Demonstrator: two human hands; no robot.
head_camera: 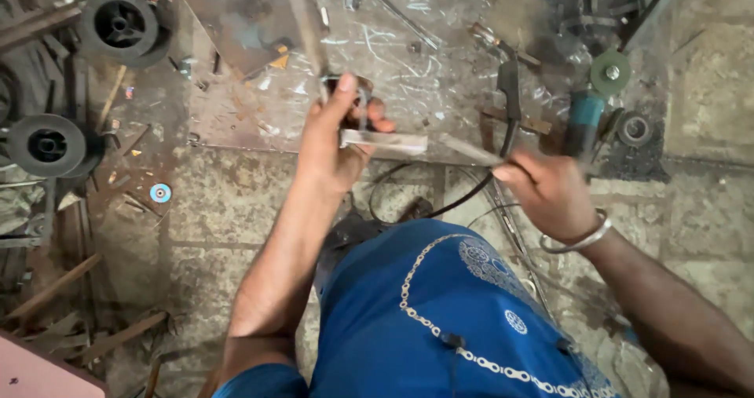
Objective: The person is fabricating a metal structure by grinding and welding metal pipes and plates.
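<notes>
1. Two hands are at work above a scratched steel plate [259, 21] lying on the stone floor [228, 202]. The left hand [334, 143] has its grip clenched around a small metal piece [386, 142], a flat pale bar with a dark curved bracket rising from its far side, held clear of the floor.
2. The right hand [550, 194], with a metal bangle [580, 241] at the wrist, has its grip closed on a thin rod [470, 151] whose free end reaches toward the bar; whether the two touch is too blurred to tell.
3. Judged from this, the job looks to be in its middle: the piece is lifted and presented, the rod is brought up to it, yet no joint or finished seam is visible, so the joining or checking seems left to do.
4. The bar's long axis runs left to right across the view, nearly level, its free end pointing toward the right hand.
5. Nearby lie a teal angle grinder [593, 104] with a green disc, a dark cable [463, 198], and two black wheels [122, 25] at the left.
</notes>
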